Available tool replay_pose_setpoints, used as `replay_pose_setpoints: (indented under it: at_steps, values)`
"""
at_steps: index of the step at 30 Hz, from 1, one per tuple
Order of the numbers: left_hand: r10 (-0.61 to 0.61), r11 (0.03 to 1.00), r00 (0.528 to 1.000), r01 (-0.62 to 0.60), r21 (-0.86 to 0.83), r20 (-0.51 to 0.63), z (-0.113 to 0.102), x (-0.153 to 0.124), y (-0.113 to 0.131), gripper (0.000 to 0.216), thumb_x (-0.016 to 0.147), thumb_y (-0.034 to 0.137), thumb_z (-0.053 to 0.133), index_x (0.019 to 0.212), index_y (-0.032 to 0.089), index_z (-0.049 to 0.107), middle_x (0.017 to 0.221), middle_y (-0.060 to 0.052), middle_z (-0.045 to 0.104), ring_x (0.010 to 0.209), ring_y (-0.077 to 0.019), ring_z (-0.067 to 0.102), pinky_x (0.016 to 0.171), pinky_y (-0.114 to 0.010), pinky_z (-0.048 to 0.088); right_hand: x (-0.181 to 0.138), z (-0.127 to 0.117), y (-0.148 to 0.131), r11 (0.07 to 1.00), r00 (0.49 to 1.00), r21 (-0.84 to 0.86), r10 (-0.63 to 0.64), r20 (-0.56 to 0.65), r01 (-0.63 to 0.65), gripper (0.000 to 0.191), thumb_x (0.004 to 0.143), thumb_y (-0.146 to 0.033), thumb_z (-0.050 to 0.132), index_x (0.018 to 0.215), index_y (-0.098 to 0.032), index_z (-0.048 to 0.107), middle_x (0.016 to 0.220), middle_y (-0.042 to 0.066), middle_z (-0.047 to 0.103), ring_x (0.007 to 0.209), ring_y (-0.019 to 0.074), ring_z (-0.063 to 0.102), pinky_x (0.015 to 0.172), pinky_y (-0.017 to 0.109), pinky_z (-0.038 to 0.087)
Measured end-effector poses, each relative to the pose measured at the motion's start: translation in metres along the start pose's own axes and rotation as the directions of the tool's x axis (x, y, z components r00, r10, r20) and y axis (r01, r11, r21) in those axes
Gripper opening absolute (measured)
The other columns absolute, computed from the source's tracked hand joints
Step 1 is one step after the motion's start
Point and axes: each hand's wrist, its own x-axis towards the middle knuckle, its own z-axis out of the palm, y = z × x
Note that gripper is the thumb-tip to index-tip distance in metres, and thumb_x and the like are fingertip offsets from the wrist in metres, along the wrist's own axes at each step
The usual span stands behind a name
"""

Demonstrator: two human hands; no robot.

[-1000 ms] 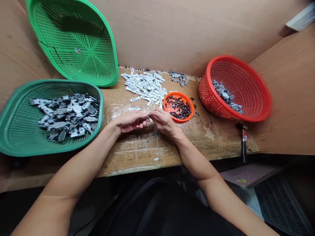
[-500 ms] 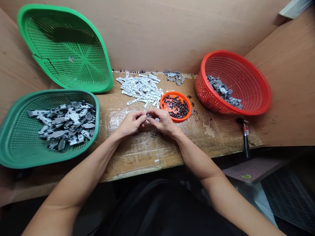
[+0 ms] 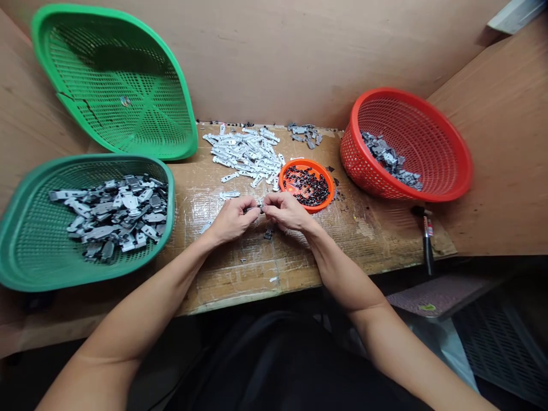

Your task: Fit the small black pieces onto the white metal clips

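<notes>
My left hand and my right hand meet over the middle of the bench, fingertips pinched close together. Between them is a small dark grey part, mostly covered by the fingers, so its exact kind does not show. Just below my right hand lies another dark grey piece on the bench. A light grey flat piece rests above my left hand, and one more pale piece lies by my left wrist. The orange dish of small black parts stands right behind my right hand.
Beyond my hands spreads a pile of light grey pieces, with darker grey pieces beside it. A dark green basket of assembled-looking parts stands left, a bright green basket leaning behind. At right are a red basket and a black-handled hammer.
My left hand's fingers have closed further and both hands' fingertips have shifted slightly around the small part. The pale pieces near my left hand show more clearly now.
</notes>
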Motion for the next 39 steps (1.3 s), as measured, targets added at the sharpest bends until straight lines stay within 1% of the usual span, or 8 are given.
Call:
replay_pose_setpoints:
  at_steps: [7,19,22,27,30,34,36,39]
  values:
    - [0.032,0.997,0.988,-0.022,-0.07,0.149,0.002,-0.001,0.0,0.025,0.093,0.034,0.057,0.071,0.022,0.055,0.065,0.007,0.042,0.063,-0.0133,0.037,0.062,-0.03,0.03,-0.012,-0.014,-0.017,0.996,0.979,-0.027,0.087,0.186,-0.084,0.013,0.08,-0.03,0.064,0.071,-0.02,0.062,0.055,-0.005,0.058,0.046,0.0101,0.049,0.046,0.023,0.034]
    - [0.041,0.997,0.995,-0.035,-0.071,0.092,0.003,0.0,-0.002,0.027,0.092,0.036,0.056,0.069,0.022,0.053,0.064,0.006,0.042,0.063,-0.0137,0.038,0.063,-0.031,0.029,-0.011,-0.008,-0.011,1.0,0.994,0.0,0.031,0.101,-0.031,0.027,0.086,-0.035,0.068,0.067,-0.023,0.053,0.053,-0.007,0.05,0.048,0.0097,0.042,0.048,0.023,0.031]
    - [0.044,0.999,0.997,-0.044,0.003,0.058,0.001,0.002,-0.006,0.026,0.094,0.037,0.058,0.074,0.021,0.061,0.068,0.005,0.052,0.067,-0.015,0.046,0.067,-0.03,0.035,-0.01,-0.01,-0.007,0.998,0.996,-0.047,0.044,0.082,-0.041,0.03,0.093,-0.043,0.067,0.074,-0.023,0.057,0.057,-0.006,0.053,0.05,0.0113,0.044,0.05,0.025,0.032]
    - [0.034,0.998,0.995,-0.039,0.047,0.09,-0.005,0.003,-0.009,0.029,0.098,0.044,0.062,0.089,0.02,0.074,0.077,0.0,0.07,0.074,-0.0187,0.059,0.074,-0.031,0.043,-0.005,-0.006,-0.001,0.968,0.993,-0.223,-0.12,0.008,0.119,0.036,0.097,-0.048,0.067,0.074,-0.022,0.06,0.064,-0.003,0.053,0.064,0.015,0.046,0.063,0.029,0.039]
    - [0.04,0.995,0.996,-0.032,-0.097,0.081,-0.001,0.001,-0.003,0.031,0.101,0.043,0.06,0.085,0.019,0.071,0.075,-0.001,0.069,0.071,-0.0178,0.059,0.072,-0.031,0.046,-0.002,0.002,0.002,0.982,0.973,-0.119,-0.167,-0.158,0.149,0.04,0.095,-0.061,0.07,0.086,-0.023,0.065,0.08,0.002,0.065,0.076,0.0189,0.058,0.073,0.032,0.049]
    - [0.075,0.92,0.997,-0.058,-0.388,0.029,0.016,-0.005,0.008,0.026,0.095,0.041,0.065,0.081,0.019,0.067,0.082,-0.003,0.07,0.075,-0.0171,0.06,0.071,-0.03,0.048,-0.002,0.026,0.003,0.97,0.974,0.101,-0.214,-0.07,0.221,0.073,0.076,-0.078,0.083,0.125,-0.025,0.069,0.129,0.012,0.074,0.12,0.0314,0.069,0.102,0.044,0.056]
    - [0.061,0.879,0.998,-0.064,-0.472,-0.022,0.026,-0.008,0.011,0.016,0.087,0.032,0.066,0.078,0.019,0.066,0.081,-0.003,0.069,0.074,-0.0168,0.059,0.07,-0.029,0.047,-0.004,0.04,0.004,0.963,0.973,0.153,-0.209,-0.1,0.222,0.069,0.082,-0.077,0.077,0.126,-0.025,0.067,0.126,0.012,0.075,0.12,0.032,0.07,0.106,0.046,0.055]
    - [0.029,0.859,0.997,-0.061,-0.507,-0.072,0.038,-0.011,0.009,0.008,0.077,0.023,0.061,0.077,0.018,0.068,0.082,-0.003,0.071,0.075,-0.0172,0.06,0.069,-0.029,0.048,-0.008,0.059,0.004,0.971,0.949,0.103,-0.184,-0.255,0.216,0.05,0.094,-0.07,0.064,0.113,-0.024,0.068,0.108,0.008,0.074,0.103,0.0285,0.07,0.099,0.044,0.056]
